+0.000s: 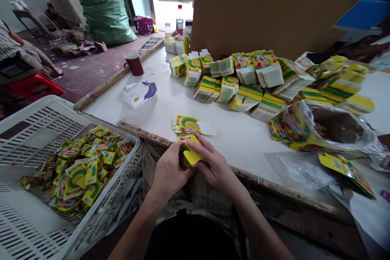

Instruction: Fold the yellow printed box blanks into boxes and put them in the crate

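Note:
Both of my hands meet at the table's front edge around one small yellow-and-green carton [189,155]. My left hand [169,167] grips it from the left side, fingers wrapped round it. On the other side, my right hand [215,166] has its fingers closed at the carton's yellow flap. Just beyond my fingers lies a small pile of flat printed cartons [187,123] with a white flap sticking out to the right. To my left, a white plastic basket [45,109] holds many filled yellow-green cartons [88,170].
Stacks of flat cartons [243,95] line the back of the white table [170,97] under a brown board [258,12]. A maroon mug [134,65] and a white-purple box [140,93] stand left. An open plastic-lined bag [304,130] sits right. A seated person [24,53] is far left.

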`<state>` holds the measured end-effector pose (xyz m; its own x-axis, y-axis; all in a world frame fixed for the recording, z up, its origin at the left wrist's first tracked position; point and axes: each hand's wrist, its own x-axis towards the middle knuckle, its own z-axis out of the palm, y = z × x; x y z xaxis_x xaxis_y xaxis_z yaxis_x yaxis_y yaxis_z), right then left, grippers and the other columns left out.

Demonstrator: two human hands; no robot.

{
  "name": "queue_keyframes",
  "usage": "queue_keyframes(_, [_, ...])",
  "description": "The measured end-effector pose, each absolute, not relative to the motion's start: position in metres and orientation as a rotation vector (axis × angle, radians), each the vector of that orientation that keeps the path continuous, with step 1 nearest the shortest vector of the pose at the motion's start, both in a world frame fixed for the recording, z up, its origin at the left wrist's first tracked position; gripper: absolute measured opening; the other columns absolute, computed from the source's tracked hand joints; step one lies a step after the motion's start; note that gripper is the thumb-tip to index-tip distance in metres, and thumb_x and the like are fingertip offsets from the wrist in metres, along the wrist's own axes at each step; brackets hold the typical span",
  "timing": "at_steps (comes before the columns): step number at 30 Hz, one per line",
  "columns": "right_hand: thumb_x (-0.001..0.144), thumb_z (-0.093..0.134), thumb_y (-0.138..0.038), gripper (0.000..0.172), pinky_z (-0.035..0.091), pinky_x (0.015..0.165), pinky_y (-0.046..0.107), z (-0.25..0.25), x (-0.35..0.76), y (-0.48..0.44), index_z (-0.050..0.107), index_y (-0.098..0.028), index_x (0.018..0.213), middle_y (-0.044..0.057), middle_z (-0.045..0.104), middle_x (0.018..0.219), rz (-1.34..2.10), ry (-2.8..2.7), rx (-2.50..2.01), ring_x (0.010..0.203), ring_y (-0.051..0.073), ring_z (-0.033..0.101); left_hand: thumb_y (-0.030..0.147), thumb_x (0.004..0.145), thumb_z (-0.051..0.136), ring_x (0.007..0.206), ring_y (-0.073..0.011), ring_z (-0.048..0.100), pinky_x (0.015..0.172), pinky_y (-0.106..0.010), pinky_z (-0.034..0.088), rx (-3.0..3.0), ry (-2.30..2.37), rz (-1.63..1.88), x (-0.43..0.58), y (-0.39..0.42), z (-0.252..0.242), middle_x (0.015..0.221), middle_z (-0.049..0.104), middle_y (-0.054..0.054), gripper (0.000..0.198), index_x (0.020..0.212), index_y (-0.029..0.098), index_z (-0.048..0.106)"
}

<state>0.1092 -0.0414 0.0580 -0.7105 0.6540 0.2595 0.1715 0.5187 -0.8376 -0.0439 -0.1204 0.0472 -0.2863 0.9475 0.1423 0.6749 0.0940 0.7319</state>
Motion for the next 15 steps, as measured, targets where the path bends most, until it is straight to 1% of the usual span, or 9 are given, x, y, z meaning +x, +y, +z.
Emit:
queue_keyframes(3, [0.09,0.054,-0.017,0.033,0.042,0.107,0.045,0.067,0.119,-0.033,0.069,-0.029,0.117,0.009,0.046,0.148,1.173,-2.326,-0.66,0.134,0.026,0.047,0.034,0.069,0.072,0.099,-0.0294,0.067,0.084,-0.042,0.054,1.606,1.964,0.948,-0.052,-0.122,0.05,0.111,0.068,-0.01,0.054,0.118,0.02,0.052])
queue_keyframes(5, [0.087,0.061,-0.02,0.029,0.043,0.105,0.046,0.073,0.124,-0.026,0.071,-0.029,0.113,0.01,0.052,0.142,1.246,-2.387,-0.618,0.129,0.028,0.051,0.032,0.067,0.074,0.097,-0.0278,0.068,0.084,-0.039,0.054,1.629,1.897,0.919,-0.055,-0.122,0.053,0.109,0.069,-0.008,0.055,0.117,0.021,0.054])
queue_keyframes(7, [0.081,0.07,-0.023,0.028,0.044,0.104,0.046,0.077,0.126,-0.023,0.073,-0.028,0.109,0.01,0.055,0.138,1.318,-2.359,-0.613,0.126,0.03,0.053,0.027,0.065,0.073,0.097,-0.0265,0.067,0.084,-0.037,0.054,1.666,1.835,0.913,-0.056,-0.122,0.056,0.108,0.069,-0.008,0.054,0.116,0.021,0.055])
queue_keyframes(9, [0.077,0.074,-0.022,0.023,0.044,0.103,0.045,0.076,0.123,-0.026,0.076,-0.027,0.099,0.009,0.058,0.134,1.37,-2.242,-0.689,0.125,0.03,0.054,0.024,0.066,0.071,0.099,-0.0275,0.066,0.086,-0.038,0.053,1.71,1.822,0.9,-0.056,-0.12,0.057,0.109,0.069,-0.009,0.054,0.117,0.019,0.054])
queue_keyframes(11, [0.076,0.073,-0.019,0.017,0.042,0.105,0.044,0.072,0.117,-0.032,0.077,-0.026,0.091,0.008,0.06,0.13,1.41,-2.115,-0.762,0.127,0.029,0.052,0.022,0.066,0.069,0.102,-0.0292,0.065,0.088,-0.041,0.052,1.726,1.844,0.895,-0.057,-0.119,0.057,0.112,0.068,-0.01,0.055,0.118,0.018,0.054])
queue_keyframes(12, [0.077,0.072,-0.018,0.018,0.039,0.108,0.044,0.07,0.114,-0.034,0.076,-0.026,0.092,0.007,0.06,0.13,1.434,-2.08,-0.761,0.13,0.029,0.049,0.022,0.066,0.069,0.103,-0.0298,0.065,0.089,-0.042,0.051,1.717,1.851,0.898,-0.057,-0.119,0.057,0.113,0.067,-0.011,0.055,0.119,0.018,0.054])
queue_keyframes(13, [0.078,0.072,-0.019,0.023,0.036,0.111,0.044,0.068,0.112,-0.037,0.075,-0.026,0.099,0.007,0.058,0.132,1.472,-2.049,-0.731,0.133,0.029,0.046,0.022,0.066,0.07,0.104,-0.0301,0.065,0.09,-0.042,0.051,1.695,1.845,0.91,-0.058,-0.119,0.056,0.114,0.067,-0.011,0.056,0.119,0.018,0.054])
queue_keyframes(14, [0.079,0.072,-0.023,0.031,0.034,0.112,0.045,0.066,0.111,-0.038,0.071,-0.027,0.11,0.006,0.056,0.136,1.538,-2.002,-0.682,0.135,0.028,0.043,0.023,0.066,0.072,0.104,-0.0297,0.065,0.09,-0.041,0.051,1.657,1.818,0.933,-0.059,-0.119,0.055,0.115,0.067,-0.011,0.056,0.119,0.018,0.054])
queue_keyframes(15, [0.081,0.071,-0.03,0.043,0.035,0.112,0.045,0.063,0.111,-0.038,0.064,-0.029,0.123,0.006,0.053,0.14,1.621,-1.932,-0.624,0.136,0.028,0.042,0.025,0.066,0.073,0.103,-0.0286,0.065,0.09,-0.04,0.051,1.601,1.768,0.974,-0.059,-0.119,0.054,0.114,0.067,-0.011,0.057,0.12,0.018,0.054])
